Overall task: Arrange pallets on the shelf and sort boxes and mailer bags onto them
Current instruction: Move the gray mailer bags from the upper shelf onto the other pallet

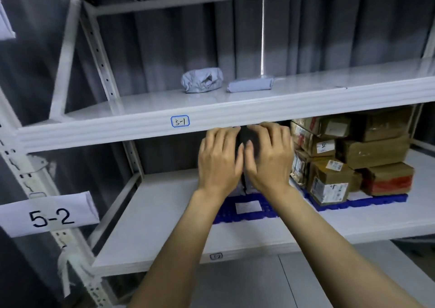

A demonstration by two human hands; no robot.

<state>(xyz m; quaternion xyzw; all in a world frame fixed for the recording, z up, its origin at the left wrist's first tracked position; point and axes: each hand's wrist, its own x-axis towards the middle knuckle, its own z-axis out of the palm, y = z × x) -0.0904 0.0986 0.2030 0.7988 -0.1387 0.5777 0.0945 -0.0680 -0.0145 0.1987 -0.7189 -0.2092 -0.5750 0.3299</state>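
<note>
Both hands reach into the middle shelf and press side by side on a dark mailer bag (247, 136), mostly hidden behind them. My left hand (219, 159) covers its left half, my right hand (269, 157) its right half. The bag is held above a blue pallet (244, 217) with a white label, lying on the white shelf board (155, 225). Brown cardboard boxes (348, 155) are stacked on the blue pallet's right part (376, 202). On the upper shelf (306, 96) lie two grey mailer bags (202, 80), (250, 84).
The upper shelf's front beam (117, 131) carries a tag reading 5-1, just above my fingers. A paper tag marked 5-2 (50, 216) hangs on the left upright post. Grey corrugated wall panels (164, 49) stand behind the rack. Grey floor (259, 284) shows below.
</note>
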